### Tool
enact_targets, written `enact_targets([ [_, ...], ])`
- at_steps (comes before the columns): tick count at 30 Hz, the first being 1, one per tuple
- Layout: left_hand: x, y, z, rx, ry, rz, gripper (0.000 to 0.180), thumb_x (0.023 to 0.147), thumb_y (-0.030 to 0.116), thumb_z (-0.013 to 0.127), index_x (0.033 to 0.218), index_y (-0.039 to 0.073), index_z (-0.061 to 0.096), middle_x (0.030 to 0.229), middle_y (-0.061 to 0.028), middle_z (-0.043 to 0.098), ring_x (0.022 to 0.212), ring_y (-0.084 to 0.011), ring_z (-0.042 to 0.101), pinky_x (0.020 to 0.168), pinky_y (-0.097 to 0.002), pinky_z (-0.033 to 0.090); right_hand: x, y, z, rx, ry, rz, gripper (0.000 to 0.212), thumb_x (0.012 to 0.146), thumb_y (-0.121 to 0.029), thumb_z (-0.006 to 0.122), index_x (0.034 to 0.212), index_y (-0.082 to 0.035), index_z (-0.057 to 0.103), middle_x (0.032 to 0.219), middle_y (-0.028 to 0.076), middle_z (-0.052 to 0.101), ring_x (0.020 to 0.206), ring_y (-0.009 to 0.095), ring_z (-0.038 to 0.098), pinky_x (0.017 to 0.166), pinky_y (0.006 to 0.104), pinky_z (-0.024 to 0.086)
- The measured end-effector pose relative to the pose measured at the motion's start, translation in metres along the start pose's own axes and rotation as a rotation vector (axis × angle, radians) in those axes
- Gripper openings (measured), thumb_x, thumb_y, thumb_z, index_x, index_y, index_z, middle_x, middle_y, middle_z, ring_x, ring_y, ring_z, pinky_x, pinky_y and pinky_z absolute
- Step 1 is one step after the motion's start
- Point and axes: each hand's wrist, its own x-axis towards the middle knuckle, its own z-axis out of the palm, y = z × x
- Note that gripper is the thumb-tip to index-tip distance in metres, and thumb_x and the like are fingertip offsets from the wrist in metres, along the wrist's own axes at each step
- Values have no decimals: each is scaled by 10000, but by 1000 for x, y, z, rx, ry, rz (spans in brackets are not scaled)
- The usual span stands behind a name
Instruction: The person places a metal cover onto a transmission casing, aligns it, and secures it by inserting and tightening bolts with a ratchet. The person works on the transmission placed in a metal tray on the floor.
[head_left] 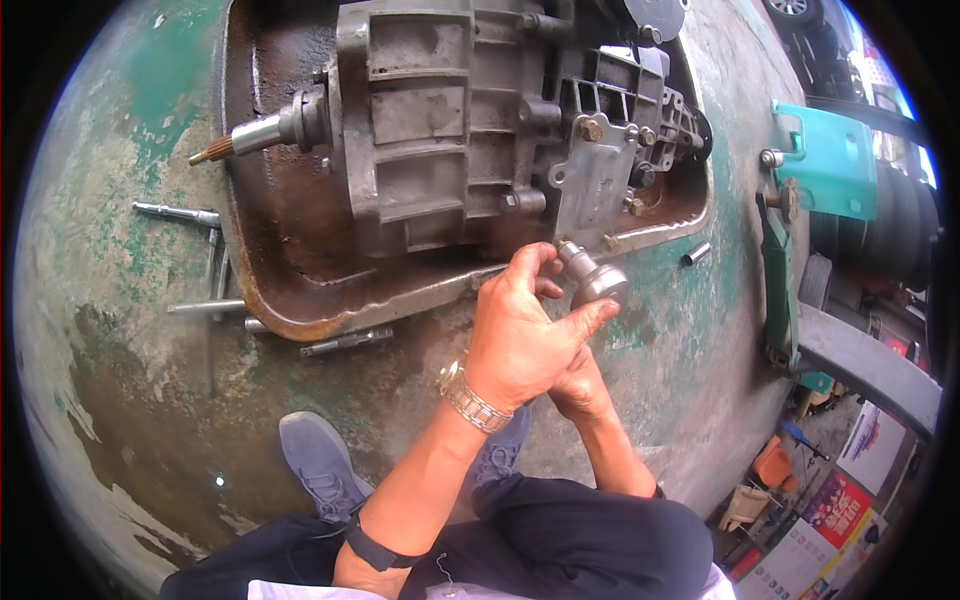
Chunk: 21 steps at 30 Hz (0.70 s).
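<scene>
A silver socket wrench [600, 287] with a rounded head points its socket end at the lower edge of a flat metal plate [592, 190] on a grey gearbox [420, 115]. My left hand [520, 340], with a metal watch on the wrist, is closed around the wrench: the fingers curl by the socket and the thumb lies along the head. Just below and behind it is my right hand [580, 388], its fingers hidden by the left hand, so its grip does not show. The socket's end is close to the plate's lower corner; whether it sits on a bolt is unclear.
The gearbox lies in a rusty metal tray [330, 325], its splined shaft [235, 140] jutting left. Wrenches and extension bars [215, 250] lie left of the tray, a loose socket [697, 254] right. A green-grey lift arm [785, 270] stands at right, with tyres behind.
</scene>
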Motion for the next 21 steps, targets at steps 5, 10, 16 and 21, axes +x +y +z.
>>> enact_targets([
  [5,-3,6,5,265,184,202,710,664,227,939,1191,-72,568,986,-198,706,870,-254,702,797,-356,555,-17,29,-12,-96,77,27,210,880,-163,793,986,-8,702,881,44,709,789,134,650,694,285,521],
  [10,-1,5,11,265,214,169,735,648,246,939,1196,-72,566,962,-191,701,876,-271,698,790,-377,557,-28,5,-45,-510,332,109,70,902,-65,732,931,-12,695,844,-4,672,746,70,580,688,246,482],
  [16,2,3,17,173,243,177,721,660,253,932,1187,-57,549,1008,-171,683,915,-269,677,801,-378,548,14,-126,-77,-1456,594,-719,167,781,71,714,927,12,658,863,73,667,808,171,632,748,313,513],
  [21,-1,-1,20,128,264,195,699,667,226,925,1181,-60,548,1013,-169,681,920,-270,675,810,-377,547,63,-195,-62,-1812,616,-1052,163,831,-29,732,990,-29,696,1066,118,679,1137,327,592,997,418,427],
])
